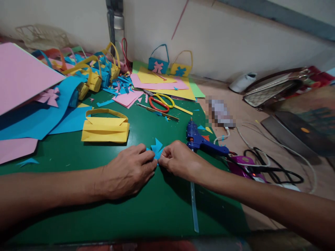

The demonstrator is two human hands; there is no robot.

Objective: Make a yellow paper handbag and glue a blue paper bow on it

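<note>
A small blue paper bow (157, 147) is held between my two hands, low over the green board. My left hand (132, 169) has its fingers closed on the bow's left side. With thumb and forefinger pinched, my right hand (174, 158) grips its right side. The fingers hide part of the bow. Just beyond my left hand a yellow paper bag (106, 129) with a looped handle lies on the board. To the right of my right hand rests a blue glue gun (195, 134), a clear glue stick (194, 205) trailing from it towards me.
Scissors (163, 101) lie beyond my hands. Paper scraps (121, 84) and finished paper bags (94, 78) crowd the back left, beside a large pink sheet (24, 75). Two small bags (158, 65) lean on the wall. Cables (274, 167) and a purple power strip (246, 165) are at right.
</note>
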